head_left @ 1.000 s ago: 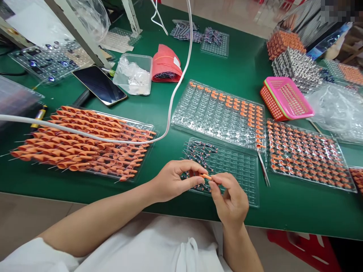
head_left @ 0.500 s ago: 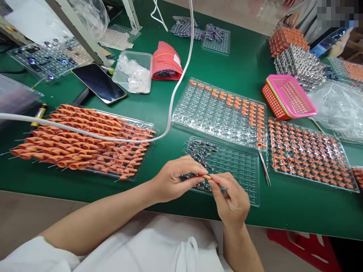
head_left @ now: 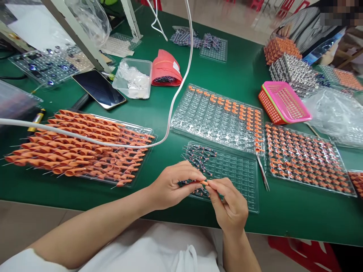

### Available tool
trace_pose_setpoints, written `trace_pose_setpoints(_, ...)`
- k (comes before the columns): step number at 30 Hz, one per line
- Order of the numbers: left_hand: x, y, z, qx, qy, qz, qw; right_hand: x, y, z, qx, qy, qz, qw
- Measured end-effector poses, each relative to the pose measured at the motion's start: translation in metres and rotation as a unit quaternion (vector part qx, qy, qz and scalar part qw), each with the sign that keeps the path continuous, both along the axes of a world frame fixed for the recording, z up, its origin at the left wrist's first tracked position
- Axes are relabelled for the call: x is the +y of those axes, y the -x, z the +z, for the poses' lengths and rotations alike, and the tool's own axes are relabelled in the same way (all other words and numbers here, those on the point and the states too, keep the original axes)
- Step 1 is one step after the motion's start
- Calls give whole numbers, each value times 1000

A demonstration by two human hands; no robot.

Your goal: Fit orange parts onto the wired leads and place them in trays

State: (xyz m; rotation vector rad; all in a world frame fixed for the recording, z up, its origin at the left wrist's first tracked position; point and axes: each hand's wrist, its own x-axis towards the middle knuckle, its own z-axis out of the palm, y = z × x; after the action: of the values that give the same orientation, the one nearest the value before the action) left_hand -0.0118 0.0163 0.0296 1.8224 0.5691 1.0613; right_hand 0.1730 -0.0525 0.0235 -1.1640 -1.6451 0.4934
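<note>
Between my hands is a small orange sleeve-like piece (head_left: 203, 183), mostly covered by the fingertips. My left hand (head_left: 176, 185) pinches its left end with thumb and forefinger. At its right end, my right hand (head_left: 228, 202) closes thumb and fingers on the same piece. Below them lies a clear plastic tray (head_left: 238, 173) with many small slots. Dark small parts with thin wire leads (head_left: 200, 156) are heaped on that tray's left side, partly hidden by my left hand. Just beyond is another clear tray (head_left: 198, 117), with orange pieces along its far and right slots.
Stacked orange pieces (head_left: 82, 145) fill a tray at left, crossed by a white cable (head_left: 113, 144). Tweezers (head_left: 263, 173) lie beside a filled tray (head_left: 309, 158). Pink basket (head_left: 289, 102), phone (head_left: 99, 88), clear box (head_left: 133, 79) and red bundle (head_left: 166, 68) stand farther back. Another person's sleeve (head_left: 300, 26) shows.
The view has tilted up slightly, so everything sits a little lower in the picture. Both hands keep their pinch on the orange piece, with only slight finger movement.
</note>
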Motion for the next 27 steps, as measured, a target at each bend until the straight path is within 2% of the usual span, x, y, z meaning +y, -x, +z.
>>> trace_pose_setpoints(19,-2,-1,-2,-8,-8,11,1000,0,-2,-1,-14,-16,15,1000)
trace_pose_setpoints(27,0,-1,-3,-15,-29,5,999,-1,-2,0,-5,11,29,1000)
